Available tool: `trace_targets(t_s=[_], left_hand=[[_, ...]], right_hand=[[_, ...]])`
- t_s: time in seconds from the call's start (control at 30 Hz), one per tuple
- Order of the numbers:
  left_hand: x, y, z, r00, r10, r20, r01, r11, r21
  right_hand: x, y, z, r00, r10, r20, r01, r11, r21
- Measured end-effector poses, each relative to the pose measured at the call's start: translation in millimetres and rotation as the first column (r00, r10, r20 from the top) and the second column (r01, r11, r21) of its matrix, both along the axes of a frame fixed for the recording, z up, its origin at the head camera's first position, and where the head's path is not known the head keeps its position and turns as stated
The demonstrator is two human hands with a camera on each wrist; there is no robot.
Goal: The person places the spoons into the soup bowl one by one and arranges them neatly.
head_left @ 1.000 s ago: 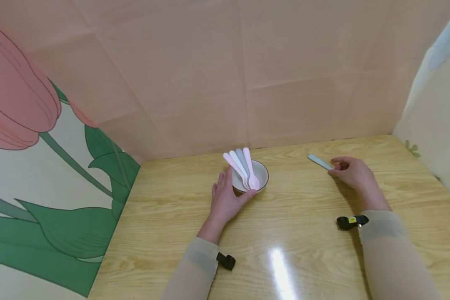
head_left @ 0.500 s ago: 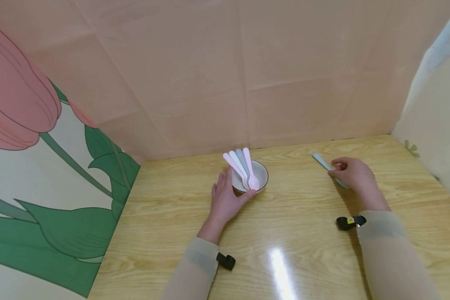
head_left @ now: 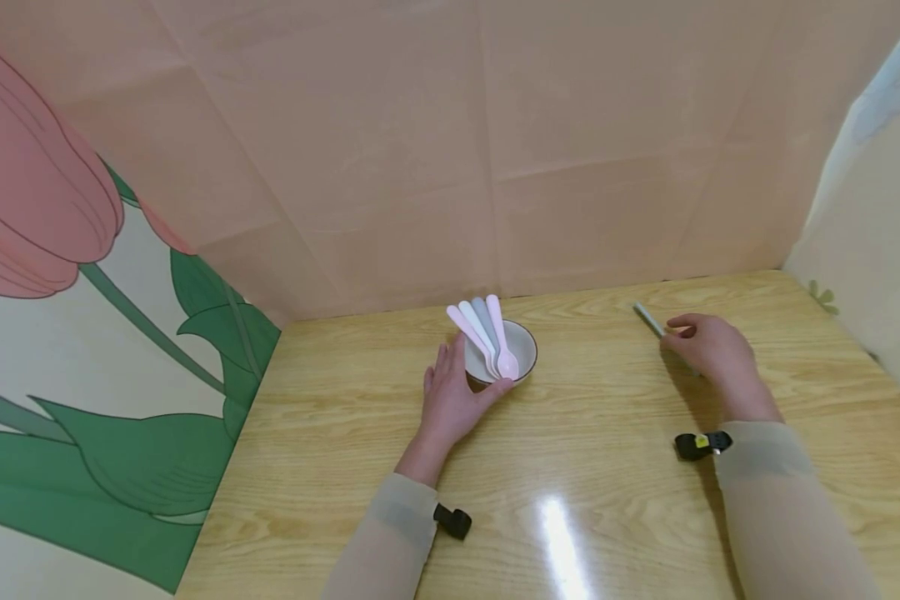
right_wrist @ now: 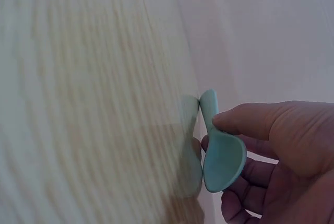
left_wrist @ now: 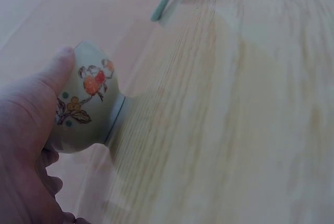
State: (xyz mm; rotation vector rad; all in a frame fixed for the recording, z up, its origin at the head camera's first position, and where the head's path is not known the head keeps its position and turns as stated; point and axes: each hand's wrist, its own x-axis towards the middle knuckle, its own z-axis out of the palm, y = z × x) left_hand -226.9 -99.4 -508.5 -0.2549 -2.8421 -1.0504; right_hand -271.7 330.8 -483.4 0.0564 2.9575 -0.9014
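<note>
Left hand (head_left: 450, 398) at frame centre of the head view, cupped against the near-left side of a small bowl (head_left: 523, 346); thumb curls round the bowl's wall in the left wrist view (left_wrist: 57, 72), fingers on the other side, so it grips the bowl. Bowl stands upright on the wooden tabletop (head_left: 585, 467), pale with an orange fruit and leaf print on the outside (left_wrist: 93, 85); no writing readable on it. Four pastel spoons (head_left: 486, 333) lean in the bowl, handles fanning to the upper left, pink one with its scoop at the near rim.

Right hand (head_left: 708, 350) right of centre, well apart from the bowl, pinching a light teal spoon (right_wrist: 219, 145) between thumb and fingers; scoop sits in the palm, handle sticks out toward the upper left (head_left: 648, 318). Spoon's edge touches the tabletop in the right wrist view.

No brand, label or text visible anywhere. Black wrist straps on both sleeves, one with a small yellow tag (head_left: 703, 442), unreadable.
</note>
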Motion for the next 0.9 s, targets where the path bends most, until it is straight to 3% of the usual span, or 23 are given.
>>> trace_targets(t_s=[0.43,0.63,0.9], left_hand=[[-0.5,1,1.0,1.0,0.004,0.01,-0.004,1.0,0.001],[-0.3,0,1.3,1.0,0.005,0.01,-0.005,1.0,0.0],[0.2,1,1.8,1.0,0.004,0.009,-0.004,1.0,0.003]], right_hand=[[-0.3,1,5.1,0.999,0.006,0.04,-0.005,1.0,-0.018],[-1.9,-1,5.5,0.999,0.02,0.035,-0.016,0.995,-0.098],[-4.2,-10,7.5,0.999,0.019,-0.033,-0.025,0.979,-0.204]])
